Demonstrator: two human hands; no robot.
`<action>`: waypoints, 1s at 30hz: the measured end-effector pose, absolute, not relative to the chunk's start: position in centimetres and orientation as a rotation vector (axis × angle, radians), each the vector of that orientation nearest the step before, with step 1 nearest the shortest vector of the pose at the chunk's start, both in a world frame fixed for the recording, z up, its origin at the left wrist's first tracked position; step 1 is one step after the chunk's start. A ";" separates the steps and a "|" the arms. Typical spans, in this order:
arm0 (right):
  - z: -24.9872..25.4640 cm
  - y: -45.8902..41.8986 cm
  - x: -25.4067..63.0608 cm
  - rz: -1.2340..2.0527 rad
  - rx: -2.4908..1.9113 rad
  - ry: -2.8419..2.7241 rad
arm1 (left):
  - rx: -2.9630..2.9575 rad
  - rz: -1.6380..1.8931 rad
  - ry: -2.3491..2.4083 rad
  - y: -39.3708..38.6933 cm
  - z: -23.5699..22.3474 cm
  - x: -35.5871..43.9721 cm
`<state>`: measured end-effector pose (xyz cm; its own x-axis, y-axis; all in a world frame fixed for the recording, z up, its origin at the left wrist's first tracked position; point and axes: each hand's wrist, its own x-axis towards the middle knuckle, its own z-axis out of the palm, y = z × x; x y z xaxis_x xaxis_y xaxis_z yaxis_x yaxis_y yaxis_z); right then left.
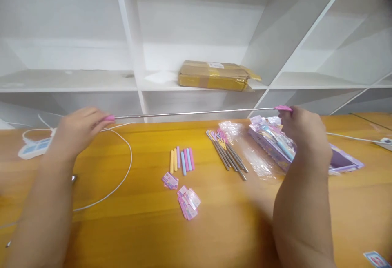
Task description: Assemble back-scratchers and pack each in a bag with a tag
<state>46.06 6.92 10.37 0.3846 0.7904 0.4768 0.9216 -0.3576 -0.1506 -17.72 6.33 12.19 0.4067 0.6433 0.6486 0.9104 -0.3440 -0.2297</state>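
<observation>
Stretched out level above the table is a telescopic back scratcher with a thin metal rod and pink ends. My left hand is closed around its pink handle. At the other end, my right hand grips the pink claw head. Below lie several pastel handle sleeves in yellow, purple, blue and pink. Right of them sits a bunch of back scratchers without sleeves, with coloured claws and metal rods. Small pink printed cards lie nearer to me.
A purple box with packaged items stands behind my right forearm, beside clear plastic bags. A white power strip and a looping white cable are at left. A taped cardboard box rests on the white shelf.
</observation>
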 end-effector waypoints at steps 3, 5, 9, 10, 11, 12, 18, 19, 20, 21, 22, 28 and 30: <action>10.9 6.8 44.8 -0.331 -2.402 -1.310 | -2.124 -0.631 -1.322 6.3 12.1 -17.8; 11.2 6.7 44.1 -0.333 -2.367 -1.272 | -2.122 -0.634 -1.309 6.3 12.1 -18.1; 11.4 7.1 44.3 -0.410 -2.257 -1.227 | -1.977 -0.653 -1.287 6.1 12.1 -18.4; 11.5 7.2 44.3 -0.425 -2.242 -1.237 | -1.955 -0.659 -1.271 5.9 12.1 -18.2; 11.6 7.3 44.2 -0.440 -2.230 -1.259 | -1.954 -0.662 -1.249 5.7 12.1 -17.7; 11.7 7.4 43.7 -0.453 -2.220 -1.299 | -1.969 -0.662 -1.228 5.5 12.1 -17.0; 10.6 5.0 30.3 -0.513 -2.165 -1.748 | -2.064 -0.717 -1.215 2.9 9.9 -8.5; 9.8 4.4 27.3 -0.494 -2.093 -1.895 | -2.124 -0.730 -1.206 2.4 9.2 -7.1; 9.1 3.8 24.7 -0.465 -2.028 -2.013 | -2.158 -0.732 -1.230 2.0 8.7 -6.0; 8.4 3.4 22.6 -0.458 -1.981 -2.076 | -2.141 -0.724 -1.260 1.6 8.2 -5.1; 7.9 3.0 21.1 -0.401 -1.925 -2.182 | -2.138 -0.691 -1.267 1.4 7.9 -4.5; 7.9 3.0 21.3 -0.367 -1.875 -2.205 | -2.181 -0.627 -1.332 1.6 8.0 -4.1; 8.1 3.1 21.7 -0.358 -1.879 -2.230 | -2.190 -0.615 -1.334 1.7 7.9 -4.1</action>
<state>21.65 3.09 8.15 -0.1701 0.9361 0.3078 0.9854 0.1613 0.0540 -4.14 1.72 7.92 0.4178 0.6753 0.6077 0.9007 -0.3956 -0.1797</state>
